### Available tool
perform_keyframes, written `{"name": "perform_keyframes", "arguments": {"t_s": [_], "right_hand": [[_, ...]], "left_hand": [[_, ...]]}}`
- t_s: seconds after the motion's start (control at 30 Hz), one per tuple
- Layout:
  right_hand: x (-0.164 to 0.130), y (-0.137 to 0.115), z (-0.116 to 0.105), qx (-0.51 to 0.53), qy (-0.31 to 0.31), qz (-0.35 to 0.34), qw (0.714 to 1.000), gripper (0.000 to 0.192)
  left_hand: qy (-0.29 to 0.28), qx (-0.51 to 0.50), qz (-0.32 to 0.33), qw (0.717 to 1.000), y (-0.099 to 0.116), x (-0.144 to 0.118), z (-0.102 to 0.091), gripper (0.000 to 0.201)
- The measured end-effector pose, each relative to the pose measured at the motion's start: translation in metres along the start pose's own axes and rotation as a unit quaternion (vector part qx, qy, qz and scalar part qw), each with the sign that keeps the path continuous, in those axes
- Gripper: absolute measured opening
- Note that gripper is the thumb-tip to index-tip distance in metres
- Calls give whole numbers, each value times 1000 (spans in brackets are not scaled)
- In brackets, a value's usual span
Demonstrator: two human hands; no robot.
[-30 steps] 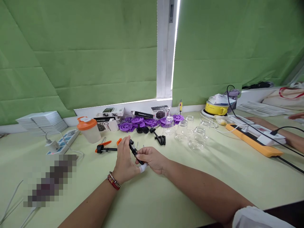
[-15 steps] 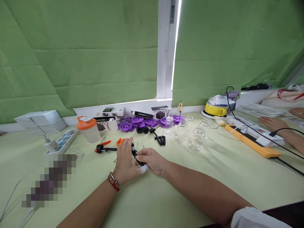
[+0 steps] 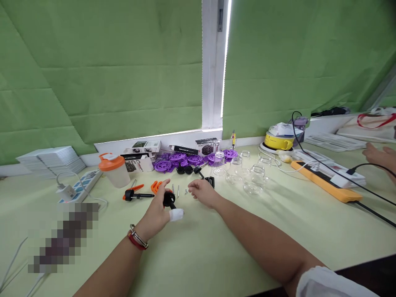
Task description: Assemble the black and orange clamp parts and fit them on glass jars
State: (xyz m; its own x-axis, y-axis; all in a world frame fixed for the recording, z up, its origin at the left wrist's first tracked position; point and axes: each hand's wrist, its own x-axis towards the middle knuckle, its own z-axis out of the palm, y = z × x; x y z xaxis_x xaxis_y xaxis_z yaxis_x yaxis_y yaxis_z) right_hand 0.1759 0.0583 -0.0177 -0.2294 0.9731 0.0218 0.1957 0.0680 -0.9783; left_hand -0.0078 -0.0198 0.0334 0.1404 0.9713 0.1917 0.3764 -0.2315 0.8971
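Plainly, the risk here sits with the small loose parts. The left hand grips a black knob with a short stem, its thumb wrapped in white tape at the tip; that taped thumb likely gives less feel, so the knob could slip or roll out of the grip onto the surface. The right hand hovers just beyond it, fingers loosely curled and part open, holding nothing that I can make out, its fingertips near a few tiny screws lying on the surface. A careless sweep of that hand could scatter the screws, and they are small enough to be lost among the clutter toward the far edge.

The knob lies inside the left hand, between thumb and fingers, just left of the right hand and apart from it. Near the left fingertips are an orange clamp and a black rod with an orange handle; a nudge could knock these too. Beyond the right hand stand clear glass jars, close together and light-looking, so a wide reach toward the far edge could tip one. Purple discs and small boxes line the far edge, with an orange-lidded cup to their left. Toward the right edge, another person's hand is at work, near an orange strip and a black cable, well apart from both hands.
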Motion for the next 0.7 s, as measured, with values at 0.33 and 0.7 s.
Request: {"name": "perform_keyframes", "arguments": {"t_s": [0.33, 0.7], "right_hand": [[14, 10, 5, -338, -20, -142, 930, 20], [16, 12, 8, -402, -46, -174, 898, 14]], "left_hand": [[-186, -282, -190, 922, 5, -10, -4, 55], [-221, -290, -250, 897, 7, -3, -1, 51]]}}
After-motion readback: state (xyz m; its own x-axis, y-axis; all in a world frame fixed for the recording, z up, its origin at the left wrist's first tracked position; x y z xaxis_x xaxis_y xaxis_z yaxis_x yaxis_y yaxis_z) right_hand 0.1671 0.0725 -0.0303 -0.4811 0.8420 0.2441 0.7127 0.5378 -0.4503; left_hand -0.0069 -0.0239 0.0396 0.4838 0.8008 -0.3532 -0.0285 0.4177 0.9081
